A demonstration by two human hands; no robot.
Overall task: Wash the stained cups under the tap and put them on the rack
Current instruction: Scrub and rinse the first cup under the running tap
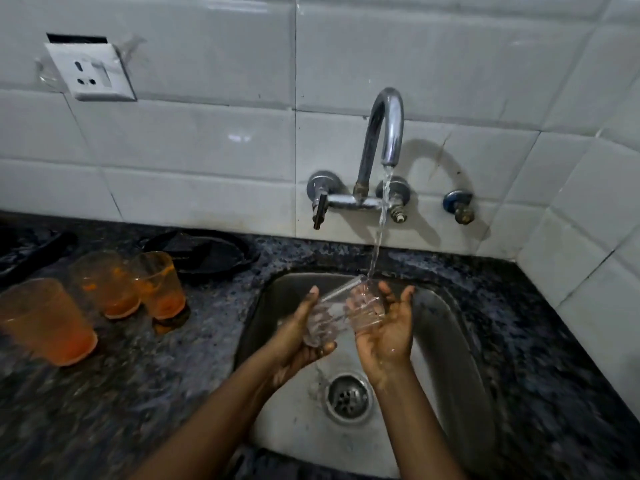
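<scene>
Over the stainless steel sink basin (pixel 446 341), a clear, ribbed plastic cup (pixel 337 315) lies tilted on its side between both hands, its mouth turned up toward the back wall. The left hand (pixel 294 344) holds the cup from below and behind, palm cradling its base end, thumb up along the side and a fingertip curled under the bottom. The right hand (pixel 384 336) is held palm up with fingers only loosely bent, pressing against the cup's rim end; its fingers spread upward rather than closing round it. A thin stream of water (pixel 381 223) falls from the curved chrome tap (pixel 384 129), mounted on the white tiled wall (pixel 207 140), and strikes the cup's upper rim. Below the hands sits the round metal drain strainer (pixel 348 398).

On the dark speckled stone counter (pixel 138 393) left of the sink stand 3 translucent orange-stained plastic cups: 1 large at the near left (pixel 48 320), and 2 farther back just beside each other, a middle one (pixel 105 282) and a right one (pixel 161 285). Behind them lies a dark, blurred round object (pixel 207 252). A white wall socket (pixel 91 72) hangs on the tiles at upper left.
</scene>
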